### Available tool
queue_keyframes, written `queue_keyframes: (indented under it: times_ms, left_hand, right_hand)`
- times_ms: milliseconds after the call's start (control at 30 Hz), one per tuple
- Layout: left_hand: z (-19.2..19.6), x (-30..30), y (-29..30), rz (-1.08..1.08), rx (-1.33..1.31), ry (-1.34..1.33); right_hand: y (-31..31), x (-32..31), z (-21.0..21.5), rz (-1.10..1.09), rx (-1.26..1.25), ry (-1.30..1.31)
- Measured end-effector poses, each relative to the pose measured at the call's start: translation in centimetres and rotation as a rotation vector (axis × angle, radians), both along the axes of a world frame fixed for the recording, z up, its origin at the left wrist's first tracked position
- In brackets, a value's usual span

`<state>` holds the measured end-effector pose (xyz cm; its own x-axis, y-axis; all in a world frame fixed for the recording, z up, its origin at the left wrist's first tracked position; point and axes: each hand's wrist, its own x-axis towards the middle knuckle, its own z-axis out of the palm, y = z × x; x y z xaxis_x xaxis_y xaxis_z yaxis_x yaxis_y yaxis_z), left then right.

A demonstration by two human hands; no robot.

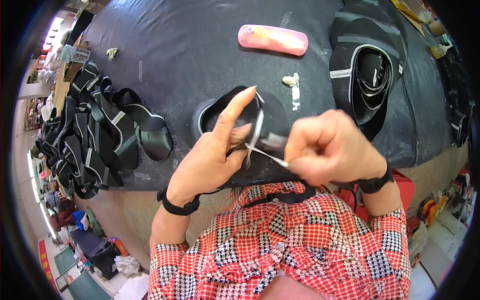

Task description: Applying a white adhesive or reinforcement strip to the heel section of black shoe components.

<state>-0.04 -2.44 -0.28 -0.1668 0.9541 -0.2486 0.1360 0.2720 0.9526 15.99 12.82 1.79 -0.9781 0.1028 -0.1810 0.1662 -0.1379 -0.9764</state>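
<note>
and here, at the near edge of the black-covered table [190, 40], the left hand [207, 157] is gripping the curved black piece [275, 115], its thumb and bent fingers closing on the near side while the index finger is pointing up and away across the hollow. the right hand [330, 150], a little blurred, is curling into a tight pinch, and it's clamping the end of a thin white strip [272, 156]. that strip is running slantwise from the right fingertips to the black piece, just beside the left thumb. the black piece itself is sitting between the two hands, its hollow facing up, with a pale line following its rim.

over on the left, a big heap of black bands [117, 130] with pale edging is sprawling across the tabletop. on the right, a stack of black pieces [350, 55] is lying partly nested, grey strips showing across it. farther up, a pink case [272, 40] is resting well apart from the hands, and nearer, a crumpled pale scrap [290, 80] is lying just above a white patterned strip [295, 97]. a second scrap [111, 52] is sitting toward the far left. both wrists are wearing dark bands, and the checked shirt [280, 235] is filling the foreground.
</note>
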Motion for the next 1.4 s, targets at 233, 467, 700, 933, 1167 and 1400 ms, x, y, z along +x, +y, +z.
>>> queue_keyframes:
  times_ms: [233, 467, 700, 933, 1167, 1400]
  left_hand:
    - [-0.7, 0.6, -1.3, 0.066, 0.049, -0.215]
    - [-0.5, 0.5, -3.1, 0.119, 0.16, -0.326]
    - [-0.4, 1.7, -2.5, 0.425, 0.254, -0.465]
    - [-0.4, 2.0, -1.5, 0.469, 0.443, -0.363]
    - [-0.5, 1.8, -2.2, 0.348, 0.438, -0.235]
    - [-0.2, 1.9, -2.7, 0.307, 0.313, -0.103]
  right_hand:
    - [1.9, -0.6, -3.8, -0.112, -0.549, 0.005]
    - [-0.1, -1.7, -2.6, 0.01, -0.262, 0.213]
    - [-2.0, -2.2, -1.3, -0.129, 0.6, 0.541]
    - [-5.0, -2.3, -1.0, -0.127, 0.922, 0.556]
    - [-1.2, -0.5, 2.0, -0.346, 0.873, 0.363]
    - [-4.9, -2.6, -0.2, -0.367, 1.316, 0.578]
